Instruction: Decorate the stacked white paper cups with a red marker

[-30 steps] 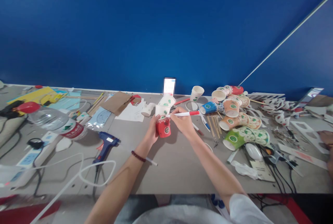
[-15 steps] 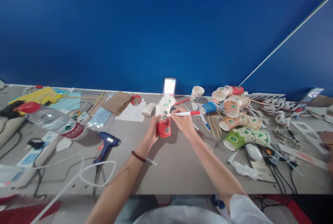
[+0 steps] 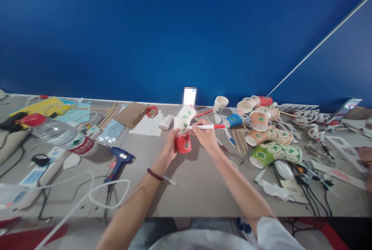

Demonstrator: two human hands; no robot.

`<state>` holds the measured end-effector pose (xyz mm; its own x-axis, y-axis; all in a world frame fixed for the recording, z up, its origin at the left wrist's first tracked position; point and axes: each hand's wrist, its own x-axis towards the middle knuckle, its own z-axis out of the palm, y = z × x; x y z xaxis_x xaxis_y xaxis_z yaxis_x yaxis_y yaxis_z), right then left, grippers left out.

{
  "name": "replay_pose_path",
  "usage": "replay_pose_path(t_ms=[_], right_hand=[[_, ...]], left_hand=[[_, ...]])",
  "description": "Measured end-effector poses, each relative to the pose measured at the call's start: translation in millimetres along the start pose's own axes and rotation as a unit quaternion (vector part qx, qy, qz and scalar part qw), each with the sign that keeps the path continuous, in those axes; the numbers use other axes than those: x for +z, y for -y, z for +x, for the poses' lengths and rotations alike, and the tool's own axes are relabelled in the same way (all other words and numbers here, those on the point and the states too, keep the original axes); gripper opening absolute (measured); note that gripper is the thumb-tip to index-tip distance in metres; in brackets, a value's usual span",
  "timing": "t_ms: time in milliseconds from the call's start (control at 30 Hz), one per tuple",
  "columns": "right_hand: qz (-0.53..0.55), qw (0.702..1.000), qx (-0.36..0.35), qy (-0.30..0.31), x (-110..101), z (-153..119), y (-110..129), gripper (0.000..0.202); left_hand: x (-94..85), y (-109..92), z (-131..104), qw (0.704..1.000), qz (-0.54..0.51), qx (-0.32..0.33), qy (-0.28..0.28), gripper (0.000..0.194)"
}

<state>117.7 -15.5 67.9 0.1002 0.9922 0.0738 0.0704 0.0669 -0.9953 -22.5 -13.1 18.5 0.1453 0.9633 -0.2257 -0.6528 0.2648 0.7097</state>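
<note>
My left hand (image 3: pixel 171 144) is closed on the left side of a chain of joined paper cups. Its near end is a red cup (image 3: pixel 183 143), and white cups with green leaves (image 3: pixel 182 123) extend away behind it. A white pen with a red end (image 3: pixel 213 126) is pinched in my right hand (image 3: pixel 205 137). The pen's tip points left and meets the cups near the joint of the red and white ones; whether it touches is too small to tell.
Joined colourful cups (image 3: pixel 263 155) lie at right, near wooden sticks (image 3: pixel 240 141). A glue gun (image 3: pixel 119 162), a bottle (image 3: pixel 62 133) and a power strip (image 3: pixel 36 176) are at left. Another person's hand (image 3: pixel 364 155) shows at the right edge.
My right hand and the pen have shifted very slightly to the right. The cups and my left hand look the same.
</note>
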Motion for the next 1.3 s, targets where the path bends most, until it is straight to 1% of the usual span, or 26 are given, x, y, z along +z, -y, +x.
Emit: replay_pose_path(t_ms=[433, 600, 833, 1000, 1100, 1233, 1300], right_hand=[[0.011, 1.000, 0.001, -0.004, 0.2, 0.5, 1.2, 0.004], [0.000, 1.000, -0.018, -0.004, -0.2, 1.1, 1.9, 0.005], [-0.020, 0.999, -0.027, 0.002, -2.0, 0.5, 6.7, 0.008], [-0.029, 0.999, -0.016, -0.008, -2.4, 2.4, 8.1, 0.010], [-0.026, 1.000, -0.006, -0.013, -2.4, 4.1, 7.7, 0.011], [-0.009, 1.000, -0.004, -0.012, -3.9, 5.0, 9.0, 0.010], [-0.013, 1.000, -0.003, -0.014, -4.7, 4.9, 9.9, 0.010]], left_hand=[[2.1, -1.6, -2.1, 1.000, 0.000, 0.001, 0.001, 0.039], [4.3, -3.2, -3.5, 1.000, -0.002, 0.001, -0.001, 0.039], [5.7, -3.7, -5.4, 1.000, -0.013, -0.003, 0.006, 0.039], [5.4, -3.1, -5.6, 1.000, -0.019, -0.013, 0.010, 0.034], [4.0, -2.9, -5.0, 0.999, -0.012, -0.025, 0.015, 0.036], [1.4, -1.1, -2.3, 1.000, -0.010, 0.010, 0.008, 0.035], [0.1, -0.1, -0.9, 1.000, -0.010, 0.008, -0.007, 0.034]])
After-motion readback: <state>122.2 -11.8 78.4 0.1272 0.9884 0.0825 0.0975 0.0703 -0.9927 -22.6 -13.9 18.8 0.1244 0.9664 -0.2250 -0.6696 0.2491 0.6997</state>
